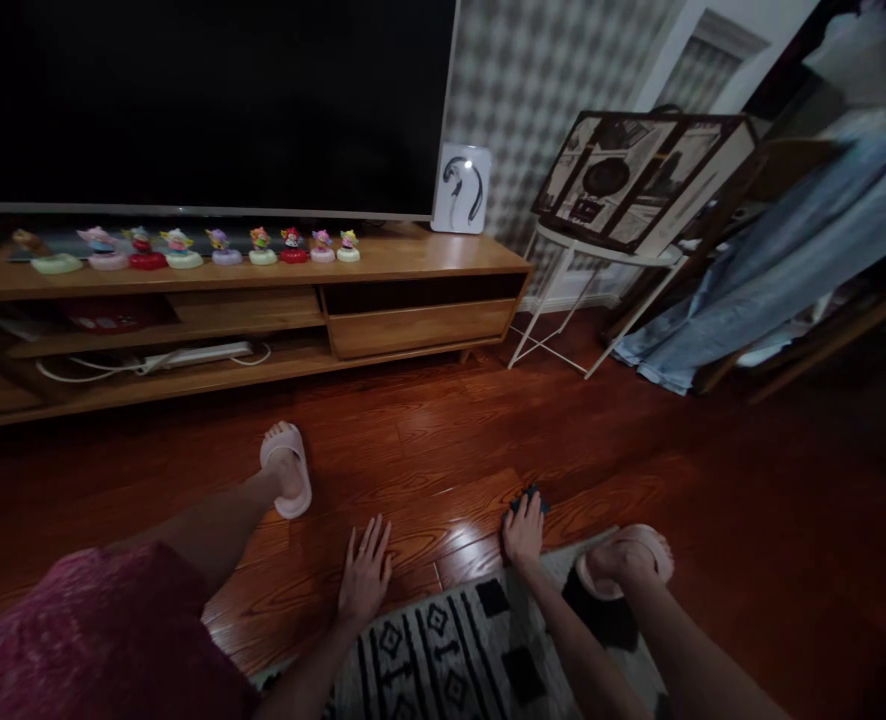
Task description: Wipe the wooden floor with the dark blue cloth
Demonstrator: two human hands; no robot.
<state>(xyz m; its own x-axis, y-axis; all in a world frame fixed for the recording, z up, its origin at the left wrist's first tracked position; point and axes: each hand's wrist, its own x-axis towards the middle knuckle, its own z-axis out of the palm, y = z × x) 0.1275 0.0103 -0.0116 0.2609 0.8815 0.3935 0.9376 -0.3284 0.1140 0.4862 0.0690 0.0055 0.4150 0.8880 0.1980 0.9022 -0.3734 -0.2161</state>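
Observation:
My left hand (366,572) rests palm down on the reddish wooden floor (413,450), fingers stretched and apart, with nothing in it. To its right, my right hand (524,532) is closed over a small dark teal bunched thing (539,503), which looks like a cloth, on the floor. The fingers hide most of it, so its exact kind is unclear. Just behind both hands lies the edge of a grey and black patterned rug (443,655).
My feet in pale slippers (297,490) flank the hands. Ahead stands a wooden TV cabinet (420,328) bearing several small figurines (261,245), a white box (461,190) and a large television (210,110). A suitcase (638,180) sits on a white stand (563,300); jeans (773,260) hang at right.

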